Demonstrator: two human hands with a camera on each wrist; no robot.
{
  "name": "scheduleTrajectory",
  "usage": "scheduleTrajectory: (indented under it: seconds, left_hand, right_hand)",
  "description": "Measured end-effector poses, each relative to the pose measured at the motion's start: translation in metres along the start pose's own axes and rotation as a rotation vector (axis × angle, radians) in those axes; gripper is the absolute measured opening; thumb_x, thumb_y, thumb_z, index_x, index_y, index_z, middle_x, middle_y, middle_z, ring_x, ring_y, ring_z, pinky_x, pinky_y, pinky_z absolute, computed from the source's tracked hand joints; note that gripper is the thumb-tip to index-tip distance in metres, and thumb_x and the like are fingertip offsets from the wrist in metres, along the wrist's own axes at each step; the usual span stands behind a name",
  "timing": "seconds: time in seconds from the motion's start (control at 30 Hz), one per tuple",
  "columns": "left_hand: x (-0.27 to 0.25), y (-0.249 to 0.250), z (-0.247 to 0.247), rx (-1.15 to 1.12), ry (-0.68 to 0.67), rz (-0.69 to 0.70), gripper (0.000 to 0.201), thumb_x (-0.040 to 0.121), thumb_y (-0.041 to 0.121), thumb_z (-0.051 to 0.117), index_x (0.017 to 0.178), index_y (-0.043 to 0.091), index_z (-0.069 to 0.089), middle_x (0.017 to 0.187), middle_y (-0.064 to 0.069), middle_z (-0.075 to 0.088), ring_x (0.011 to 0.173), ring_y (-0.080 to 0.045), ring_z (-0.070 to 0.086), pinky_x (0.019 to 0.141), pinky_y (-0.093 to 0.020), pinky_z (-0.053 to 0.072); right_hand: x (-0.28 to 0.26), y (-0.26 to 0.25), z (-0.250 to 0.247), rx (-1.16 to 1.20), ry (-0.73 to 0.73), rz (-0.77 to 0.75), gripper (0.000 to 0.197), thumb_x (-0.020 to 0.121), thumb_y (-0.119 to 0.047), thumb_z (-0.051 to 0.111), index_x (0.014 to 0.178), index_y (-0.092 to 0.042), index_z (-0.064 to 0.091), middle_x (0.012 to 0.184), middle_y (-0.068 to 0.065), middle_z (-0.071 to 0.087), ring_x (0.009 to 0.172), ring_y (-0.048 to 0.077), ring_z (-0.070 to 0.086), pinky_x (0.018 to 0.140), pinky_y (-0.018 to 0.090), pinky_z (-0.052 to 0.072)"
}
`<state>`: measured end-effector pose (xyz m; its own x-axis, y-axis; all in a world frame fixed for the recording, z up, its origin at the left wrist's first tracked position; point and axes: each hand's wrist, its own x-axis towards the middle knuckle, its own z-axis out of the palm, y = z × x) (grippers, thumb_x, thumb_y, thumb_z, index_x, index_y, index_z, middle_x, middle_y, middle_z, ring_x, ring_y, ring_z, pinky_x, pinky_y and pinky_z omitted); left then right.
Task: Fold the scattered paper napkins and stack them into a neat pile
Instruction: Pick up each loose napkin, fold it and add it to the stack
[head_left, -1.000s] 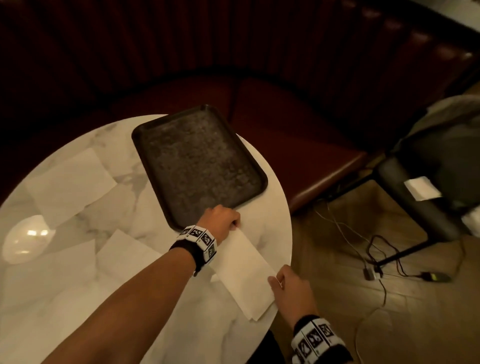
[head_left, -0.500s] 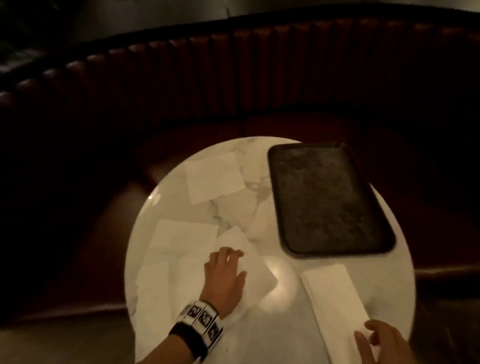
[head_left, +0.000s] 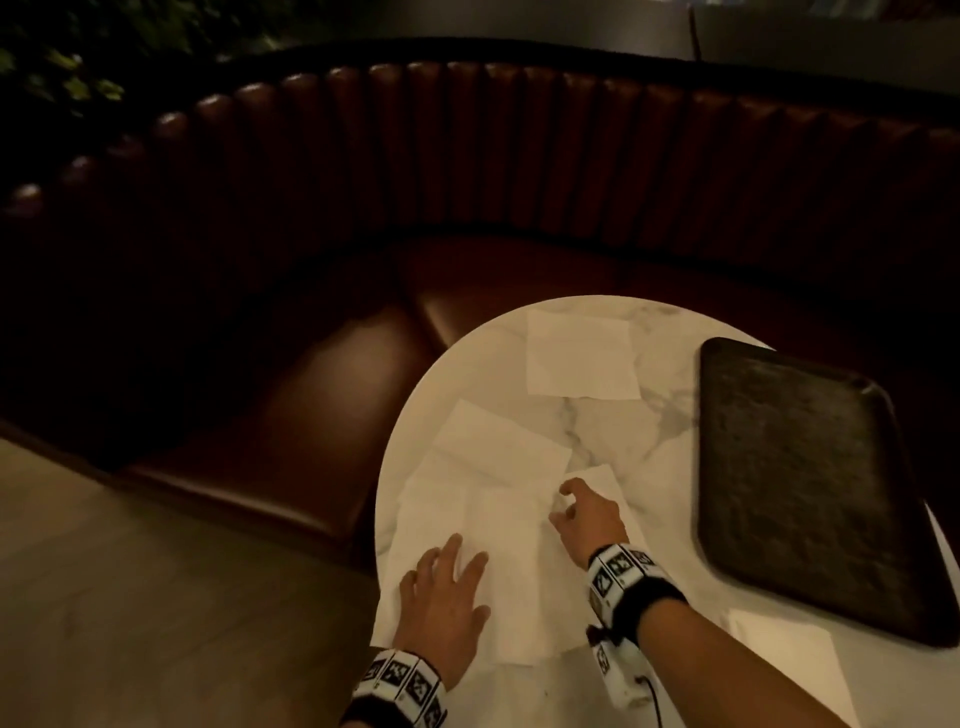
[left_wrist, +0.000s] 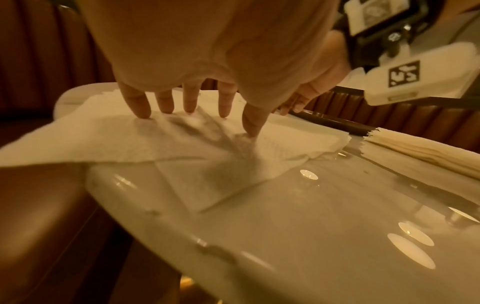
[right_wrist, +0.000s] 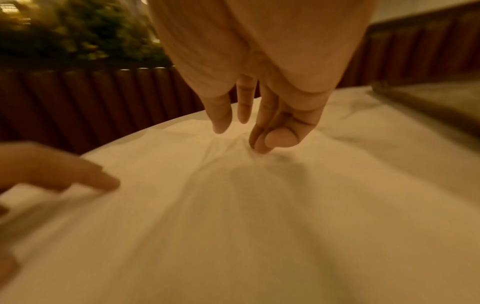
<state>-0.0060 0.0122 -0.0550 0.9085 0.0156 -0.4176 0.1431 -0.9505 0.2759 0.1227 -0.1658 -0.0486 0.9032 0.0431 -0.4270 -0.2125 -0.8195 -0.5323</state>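
Napkin (head_left: 498, 561) paper lies flat at the desk (head_left: 623, 431) edge nearest us; it is thin, limp and easily torn. We press our spread left hand (head_left: 441, 597) on it, while our right hand (head_left: 587, 514) pinches its far corner.

You're working in dim, warm light; the booth behind the counter (head_left: 649, 426) sinks into black. Round lamp glare spots its glossy top, the right wrist view smears with blur, and wide-angle edges bend.
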Motion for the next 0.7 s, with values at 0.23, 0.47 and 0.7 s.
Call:
scheduleTrajectory:
  seconds: [0.23,0.47,0.7]
  left_hand:
    - [0.002,0.002,0.000,0.001,0.003,0.000,0.053,0.098,0.040,0.042,0.145,0.040,0.016,0.160,-0.002,-0.006,0.145,-0.031,0.003,0.116,-0.051,0.013]
    - [0.000,-0.003,-0.002,-0.012,-0.018,0.020,0.053,0.098,0.042,0.040,0.145,0.040,0.014,0.160,-0.002,-0.007,0.145,-0.031,0.001,0.116,-0.052,0.011]
    - [-0.001,0.000,-0.009,-0.012,-0.020,0.012,0.054,0.098,0.048,0.036,0.145,0.046,0.010,0.160,0.001,-0.010,0.146,-0.028,-0.003,0.116,-0.054,0.009]
  right_hand:
    - [0.022,-0.025,0.023,0.075,0.097,0.089,0.036,0.084,-0.023,0.067,0.118,-0.015,0.056,0.113,0.015,0.061,0.107,0.030,0.057,0.086,0.028,0.042]
    - [0.024,-0.037,0.017,0.299,0.204,0.123,0.019,0.086,-0.019,0.064,0.105,-0.014,0.068,0.106,0.009,0.066,0.100,0.026,0.061,0.081,0.021,0.038]
    - [-0.004,-0.053,-0.010,0.320,0.290,-0.166,0.019,0.090,-0.011,0.057,0.098,-0.020,0.071,0.098,-0.008,0.068,0.082,0.003,0.059,0.080,0.022,0.047]
